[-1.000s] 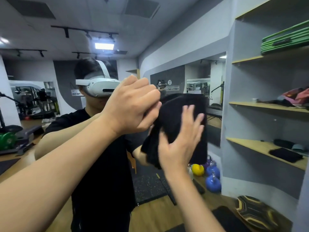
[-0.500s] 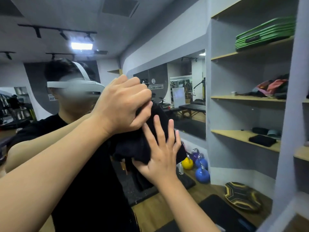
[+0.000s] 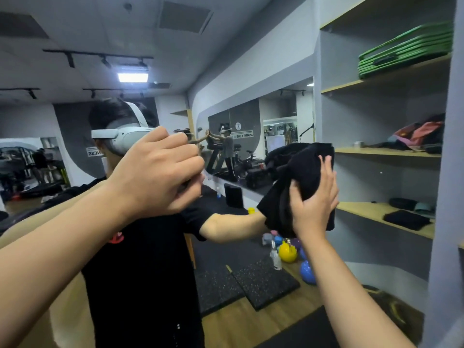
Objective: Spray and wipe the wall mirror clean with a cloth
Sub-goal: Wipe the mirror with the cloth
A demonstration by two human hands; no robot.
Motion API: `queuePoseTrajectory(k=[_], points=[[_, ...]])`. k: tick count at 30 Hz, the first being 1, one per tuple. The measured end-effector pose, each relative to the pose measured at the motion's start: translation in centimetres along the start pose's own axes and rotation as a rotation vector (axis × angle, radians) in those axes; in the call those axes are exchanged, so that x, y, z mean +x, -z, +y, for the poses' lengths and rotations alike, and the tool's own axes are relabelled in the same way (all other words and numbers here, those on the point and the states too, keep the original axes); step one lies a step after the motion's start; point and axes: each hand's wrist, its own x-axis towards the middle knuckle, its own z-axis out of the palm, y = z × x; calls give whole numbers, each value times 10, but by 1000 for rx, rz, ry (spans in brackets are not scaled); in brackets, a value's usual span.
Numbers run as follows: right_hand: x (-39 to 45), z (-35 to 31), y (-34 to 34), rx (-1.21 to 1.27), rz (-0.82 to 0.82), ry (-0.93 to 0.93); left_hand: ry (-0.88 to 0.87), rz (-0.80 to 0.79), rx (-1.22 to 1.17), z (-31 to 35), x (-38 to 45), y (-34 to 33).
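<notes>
**Cloth pressed to the wall mirror in a gym room**

Where the black cloth [image 3: 298, 182] meets the wall mirror [image 3: 175, 247], it lies bunched in thick folds, matte and dark, under the right hand [image 3: 313, 202], whose fingers spread flat over it. The left hand [image 3: 155, 172] is curled into a fist against the glass; whether it holds anything cannot be told. The mirror reflects the person, ceiling lights and gym machines. Wooden shelves [image 3: 386, 151] stand to the right; coloured kettlebells [image 3: 287, 252] and black floor mats [image 3: 263, 282] lie below.
</notes>
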Motion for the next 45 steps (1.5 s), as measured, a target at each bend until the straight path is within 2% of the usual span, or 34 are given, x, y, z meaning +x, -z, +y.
queuePoseTrajectory(k=[3,6,8,10,13,17,20,24,28,31,34,37,40,43,45], points=[[12,6,-2,45,73,-115,29,12,-12,9,14,-2],[-3,-16,-7,82,85,-124,8,42,-36,28,39,-12],[-29,-38,-7,80,19,-7,-12,59,-63,38,62,-25],[-65,-54,-8,60,-90,222,-17,67,-91,45,85,-40],[-98,-45,-7,-82,-222,534,8,74,-142,57,119,-68],[-63,-4,0,-111,-213,619,18,33,-165,64,143,-104],[-17,34,8,-98,-165,507,58,22,-183,63,146,-120],[50,95,26,-45,-99,178,5,24,-107,66,142,-130],[96,142,38,-41,-25,-57,7,39,-74,67,143,-130],[102,145,35,7,36,-160,15,26,-34,69,144,-133],[87,120,27,27,74,-177,24,25,-5,70,145,-135],[48,79,23,53,-31,-48,41,40,-5,71,145,-136],[-8,47,20,-5,-181,218,44,36,-15,72,144,-135],[-56,41,15,-105,-261,501,51,27,-31,73,144,-133],[-66,46,14,-132,-276,610,48,19,-35,73,144,-133]])
